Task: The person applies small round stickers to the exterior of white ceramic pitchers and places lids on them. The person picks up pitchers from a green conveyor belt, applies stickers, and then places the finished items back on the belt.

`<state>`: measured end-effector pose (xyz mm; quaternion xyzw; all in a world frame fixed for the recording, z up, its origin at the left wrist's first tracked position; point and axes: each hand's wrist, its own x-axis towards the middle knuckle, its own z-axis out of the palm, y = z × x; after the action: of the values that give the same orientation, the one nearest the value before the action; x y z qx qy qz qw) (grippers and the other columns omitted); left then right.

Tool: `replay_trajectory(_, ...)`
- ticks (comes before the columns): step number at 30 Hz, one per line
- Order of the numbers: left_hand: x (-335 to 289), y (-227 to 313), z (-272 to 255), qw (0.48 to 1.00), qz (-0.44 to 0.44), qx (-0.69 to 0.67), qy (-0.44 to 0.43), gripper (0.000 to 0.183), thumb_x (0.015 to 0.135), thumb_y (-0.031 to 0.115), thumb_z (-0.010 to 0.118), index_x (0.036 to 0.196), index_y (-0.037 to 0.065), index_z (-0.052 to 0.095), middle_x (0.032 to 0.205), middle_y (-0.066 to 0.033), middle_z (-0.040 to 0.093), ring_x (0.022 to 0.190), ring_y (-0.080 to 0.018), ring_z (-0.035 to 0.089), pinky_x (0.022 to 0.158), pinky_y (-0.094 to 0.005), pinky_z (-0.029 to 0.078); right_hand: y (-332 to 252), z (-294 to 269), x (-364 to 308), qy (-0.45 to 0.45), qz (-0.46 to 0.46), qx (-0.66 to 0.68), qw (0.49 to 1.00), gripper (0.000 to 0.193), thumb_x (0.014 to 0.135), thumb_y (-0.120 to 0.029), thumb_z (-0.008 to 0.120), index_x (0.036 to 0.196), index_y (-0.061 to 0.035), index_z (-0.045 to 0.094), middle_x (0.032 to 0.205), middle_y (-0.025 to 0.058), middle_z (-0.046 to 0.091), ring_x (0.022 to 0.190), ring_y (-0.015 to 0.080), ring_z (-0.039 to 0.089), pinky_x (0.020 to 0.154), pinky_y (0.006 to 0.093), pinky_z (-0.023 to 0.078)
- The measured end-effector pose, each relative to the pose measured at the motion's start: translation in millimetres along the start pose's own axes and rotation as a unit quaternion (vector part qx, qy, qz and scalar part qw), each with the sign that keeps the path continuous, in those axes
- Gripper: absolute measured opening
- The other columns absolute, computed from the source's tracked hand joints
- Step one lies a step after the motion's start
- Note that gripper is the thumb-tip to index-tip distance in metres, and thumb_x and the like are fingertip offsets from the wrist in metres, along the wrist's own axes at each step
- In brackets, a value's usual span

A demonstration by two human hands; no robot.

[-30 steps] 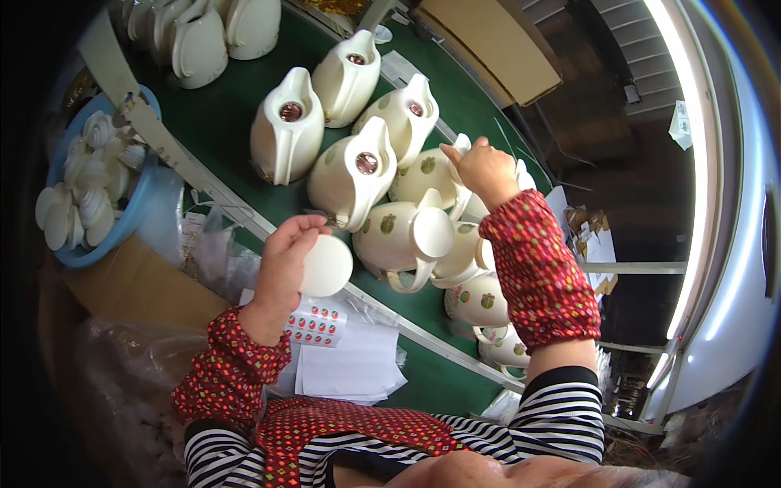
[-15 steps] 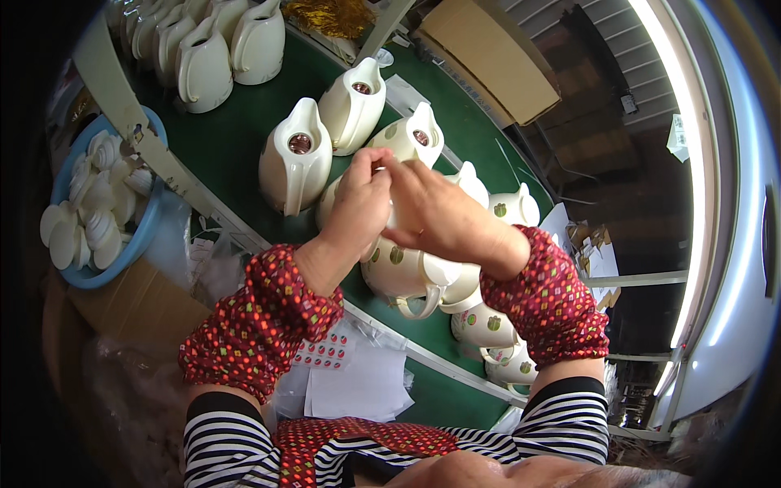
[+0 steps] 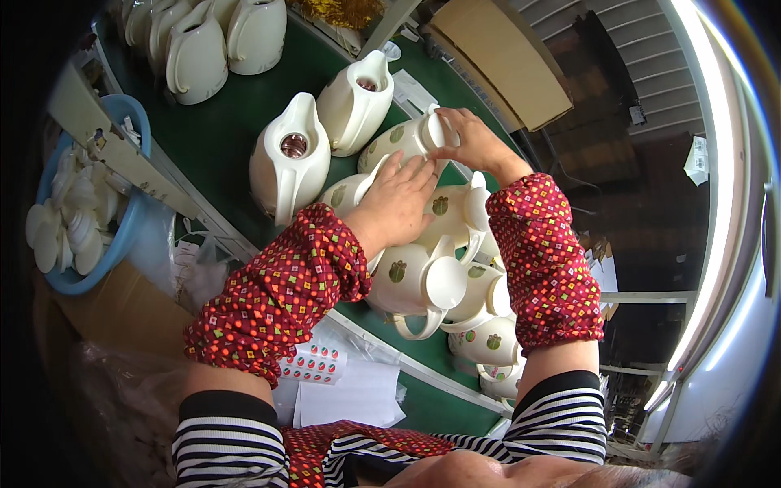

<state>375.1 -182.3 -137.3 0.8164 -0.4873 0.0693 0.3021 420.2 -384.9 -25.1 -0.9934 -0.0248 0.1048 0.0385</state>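
No words or numbers are readable; the sticker sheet [image 3: 316, 363] just beyond the white paper [image 3: 346, 398] shows red-and-green pictures; the cardboard box [image 3: 508, 65], far beyond that paper, bears blurred print.

Cream jug [image 3: 397, 145], green-patterned, leaning right, white lid [image 3: 437, 134] at its top. Second jug [image 3: 338, 193] nearer, mostly hidden.

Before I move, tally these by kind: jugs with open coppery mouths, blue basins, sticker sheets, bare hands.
Glossy cream jugs with open coppery mouths, near jug and far jug: 2
Round blue plastic basin: 1
White sheet of red-and-green stickers: 1
Bare hands, left hand and right hand: 2
Total: 6
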Motion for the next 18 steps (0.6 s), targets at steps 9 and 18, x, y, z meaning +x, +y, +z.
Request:
replay_trajectory(9, 0, 2, -3, 0.998, 0.022, 0.057, 0.012, 0.056, 0.090, 0.030, 0.073, 0.133, -0.003, 0.063, 0.142, -0.0168, 0.056, 0.145, -0.0300, 0.042, 0.124, -0.0556, 0.024, -8, -18, 2, -0.046, -0.162, -0.032, 0.985, 0.082, 0.067, 0.001, 0.086, 0.143, -0.0104, 0.058, 0.144, 0.0121, 0.057, 0.131, 0.0357, 0.057, 0.113, 0.0417, 0.050)
replay_trajectory(18, 0, 3, -1, 0.997, 0.019, 0.069, 0.007, 0.054, 0.090, 0.028, 0.071, 0.132, -0.005, 0.064, 0.142, -0.0169, 0.056, 0.145, -0.0298, 0.042, 0.124, -0.0564, 0.025, -34, -23, 7, -0.077, 0.120, -0.107, 0.984, 0.084, 0.082, -0.037, 0.088, 0.152, -0.0092, 0.050, 0.144, 0.0223, 0.058, 0.125, 0.0411, 0.061, 0.105, 0.0432, 0.052)
